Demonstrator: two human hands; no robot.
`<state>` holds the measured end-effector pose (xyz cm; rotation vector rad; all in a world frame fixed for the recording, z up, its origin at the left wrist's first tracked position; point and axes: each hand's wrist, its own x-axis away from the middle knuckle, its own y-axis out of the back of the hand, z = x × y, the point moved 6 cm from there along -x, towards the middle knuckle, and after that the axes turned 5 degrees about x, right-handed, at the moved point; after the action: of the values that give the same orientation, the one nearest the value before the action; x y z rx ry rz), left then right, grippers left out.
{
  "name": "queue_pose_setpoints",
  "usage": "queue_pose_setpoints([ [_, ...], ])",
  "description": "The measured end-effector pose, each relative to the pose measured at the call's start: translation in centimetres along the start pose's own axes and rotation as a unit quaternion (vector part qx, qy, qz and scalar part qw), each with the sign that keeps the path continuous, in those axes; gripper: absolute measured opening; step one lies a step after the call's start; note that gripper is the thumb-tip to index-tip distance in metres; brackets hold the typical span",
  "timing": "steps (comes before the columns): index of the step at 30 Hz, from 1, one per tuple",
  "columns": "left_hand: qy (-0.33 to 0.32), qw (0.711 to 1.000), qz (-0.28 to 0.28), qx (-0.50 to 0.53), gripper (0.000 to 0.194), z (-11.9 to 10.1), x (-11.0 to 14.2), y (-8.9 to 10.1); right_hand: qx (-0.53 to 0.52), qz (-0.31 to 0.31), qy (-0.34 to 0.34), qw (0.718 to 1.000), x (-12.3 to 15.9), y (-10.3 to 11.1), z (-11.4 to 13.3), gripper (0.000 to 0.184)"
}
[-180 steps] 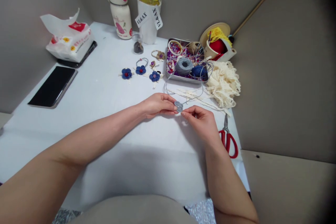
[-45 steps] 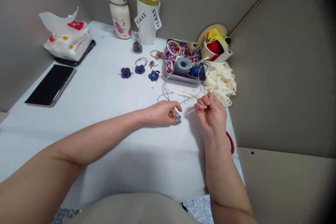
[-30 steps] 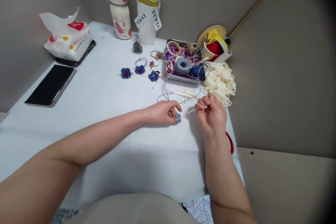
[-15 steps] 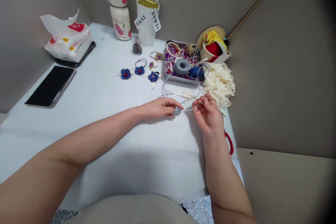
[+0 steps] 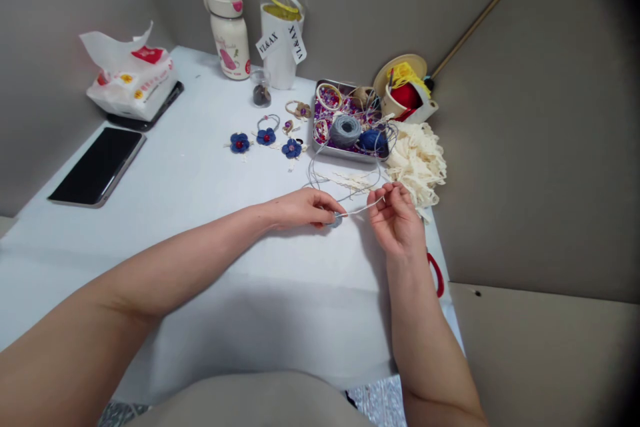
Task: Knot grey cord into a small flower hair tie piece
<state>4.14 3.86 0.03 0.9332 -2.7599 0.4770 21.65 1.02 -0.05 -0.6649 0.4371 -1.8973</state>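
Well, left arm [image 5: 165, 267] stretched low across the table from the lower left, wrist almost flat, left hand [image 5: 303, 209] palm down with fingers curved over a small grey crocheted flower [image 5: 338, 220]. Only a sliver of the flower showing past the fingertips, close above the white tablecloth [image 5: 300, 327]; grip nearly closed, its firmness impossible to tell. Right arm [image 5: 430, 340] rising from the bottom edge, wrist bent back, right hand [image 5: 395, 220] raised with palm turned inward. Thumb and forefinger closed in a pinch on a thin pale cord [image 5: 363, 211], remaining fingers loosely curled. That cord running straight between the hands, from the flower to the right fingertips.

Just beyond the hands, loose loops of grey cord [image 5: 315, 173] on the cloth, trailing from a metal tin [image 5: 345, 157] filled with beads, a grey yarn ball [image 5: 345, 131] and a blue yarn ball [image 5: 373, 140]. Right of the right hand, a heap of cream lace [image 5: 416, 173], and red-handled scissors [image 5: 437, 273] mostly hidden behind the wrist. Farther left, three blue fabric flowers [image 5: 266, 136] in a row on the cloth, well apart from both hands.
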Motion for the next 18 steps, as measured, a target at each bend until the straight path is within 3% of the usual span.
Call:
queue_pose_setpoints([
  [10, 0.012, 0.992, 0.086, -0.094, 0.028, 0.1, 0.4, -0.5, 0.015, -0.023, 0.019, 0.999, -0.5, 1.0, 0.6, 0.015],
  [13, 0.014, 0.992, 0.092, -0.08, 0.029, 0.3, 0.4, -0.5, 0.102, -0.016, 0.049, 0.993, -0.3, 1.0, 0.8, 0.016],
  [15, 0.01, 0.995, 0.076, -0.058, 0.034, 0.5, 0.2, -0.3, 0.225, -0.003, 0.092, 0.97, -0.1, 0.7, 0.8, 0.013],
  [18, -0.013, 0.999, 0.023, -0.042, 0.041, 0.7, -0.3, 0.3, 0.425, 0.032, 0.159, 0.891, 0.4, -0.2, 0.4, 0.007],
])
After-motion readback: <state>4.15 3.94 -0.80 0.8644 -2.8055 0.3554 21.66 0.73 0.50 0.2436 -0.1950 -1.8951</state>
